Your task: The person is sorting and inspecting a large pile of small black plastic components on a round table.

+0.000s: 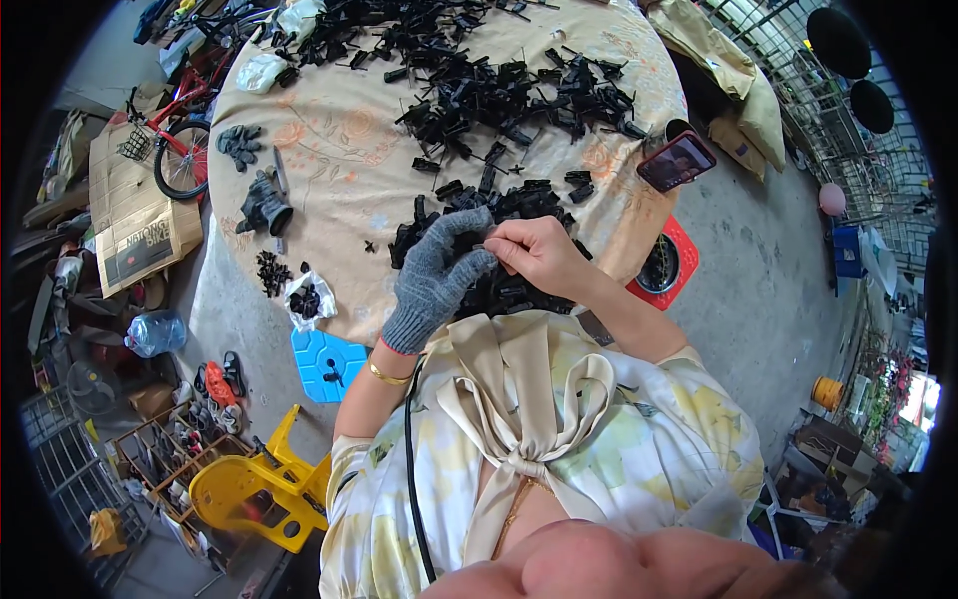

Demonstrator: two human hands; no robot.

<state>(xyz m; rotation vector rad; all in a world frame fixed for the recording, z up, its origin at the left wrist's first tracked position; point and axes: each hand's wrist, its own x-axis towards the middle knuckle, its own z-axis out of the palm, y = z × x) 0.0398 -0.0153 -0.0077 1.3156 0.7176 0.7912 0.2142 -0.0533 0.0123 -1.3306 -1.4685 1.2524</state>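
Observation:
My left hand (429, 285) wears a grey knitted glove, its fingers and thumb curled toward my bare right hand (542, 258). The fingertips of both hands meet in a pinch, and whatever lies between them is too small or hidden to make out. Directly below and around the hands is a near pile of black plastic parts (519, 202), partly covered by my fingers. Farther off, a larger heap of similar black parts (469, 95) spreads over the beige flowered tablecloth (334, 205).
Left on the table lie a crumpled grey glove (239, 146), a dark glove-like bundle (264, 205), and small black pieces (271, 275) by a white bag (321, 305). A phone (679, 162) stands at the right edge. Blue (314, 364) and red (689, 245) stools flank the table.

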